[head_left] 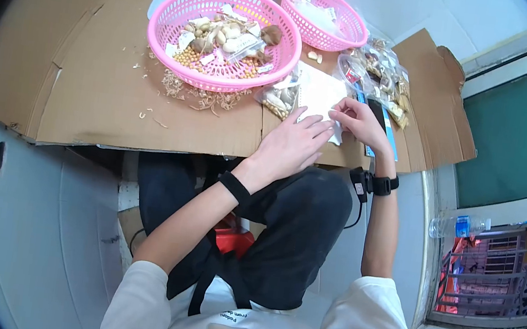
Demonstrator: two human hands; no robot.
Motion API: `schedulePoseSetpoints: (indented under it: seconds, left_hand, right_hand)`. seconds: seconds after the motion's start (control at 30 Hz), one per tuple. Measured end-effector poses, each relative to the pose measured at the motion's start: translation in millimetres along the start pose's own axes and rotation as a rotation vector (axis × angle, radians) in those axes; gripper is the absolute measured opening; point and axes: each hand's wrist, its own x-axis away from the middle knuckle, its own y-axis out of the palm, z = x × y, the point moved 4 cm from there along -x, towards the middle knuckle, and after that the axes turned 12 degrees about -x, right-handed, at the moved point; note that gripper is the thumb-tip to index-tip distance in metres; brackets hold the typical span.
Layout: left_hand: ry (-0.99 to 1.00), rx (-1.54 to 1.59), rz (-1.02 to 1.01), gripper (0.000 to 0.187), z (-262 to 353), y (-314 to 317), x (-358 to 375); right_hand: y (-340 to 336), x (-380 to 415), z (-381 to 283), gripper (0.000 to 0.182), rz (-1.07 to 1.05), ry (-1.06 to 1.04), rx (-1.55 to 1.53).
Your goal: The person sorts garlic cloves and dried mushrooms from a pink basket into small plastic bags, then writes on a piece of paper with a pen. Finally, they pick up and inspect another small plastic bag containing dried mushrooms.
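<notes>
white packet (320, 99) pinched by both hands (289, 144) (357, 120) at the cardboard's near edge (147, 139), baskets (224, 36) just beyond.

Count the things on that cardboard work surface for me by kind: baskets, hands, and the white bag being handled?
Pink baskets: 2, a large basket with nuts and beans, and a small basket behind it.
Hands: 2, the left hand and the right hand.
White bag under both hands: 1.
Total: 5
</notes>
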Motion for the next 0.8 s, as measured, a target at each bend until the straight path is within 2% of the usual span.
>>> schedulePoseSetpoints:
  seconds: [0.07,0.1,0.17,0.2,0.27,0.33,0.37,0.47,0.53,0.6,0.8]
  left_hand:
    - [-0.033,0.167,0.154,0.038,-1,-8,0]
    - [-0.038,0.158,0.153,0.038,-1,-9,-1]
    - [-0.074,0.401,0.254,0.025,-6,-14,-2]
    - [-0.069,0.393,0.250,0.025,-5,-19,-3]
    - [-0.064,0.481,0.299,0.016,-2,-35,-2]
    - [-0.103,0.533,0.263,0.016,4,-53,6]
    - [-0.157,0.599,0.227,0.015,8,-60,13]
    - [-0.139,0.650,0.160,0.015,15,-82,28]
    - [-0.158,0.648,0.137,0.015,14,-94,37]
    - [-0.167,0.678,0.107,0.015,14,-99,46]
    - [-0.257,0.753,0.035,0.014,11,-97,66]
  right_hand:
    - [-8,9,-2,0.019,0.193,-0.008,-0.069]
    - [-10,6,-2,0.018,0.231,-0.095,-0.134]
    - [-5,6,-16,0.018,0.228,-0.159,-0.243]
    - [2,7,-27,0.019,0.230,-0.216,-0.352]
    - [11,-9,-34,0.020,0.184,-0.306,-0.382]
    - [24,-28,-34,0.021,0.071,-0.295,-0.379]
    - [32,-31,-34,0.022,0.074,-0.250,-0.380]
    - [43,-39,-34,0.020,0.040,-0.155,-0.335]
    - [43,-42,-28,0.020,0.058,-0.186,-0.324]
    - [41,-37,-31,0.022,0.070,-0.273,-0.314]
    - [48,-24,-45,0.024,0.001,-0.131,-0.288]
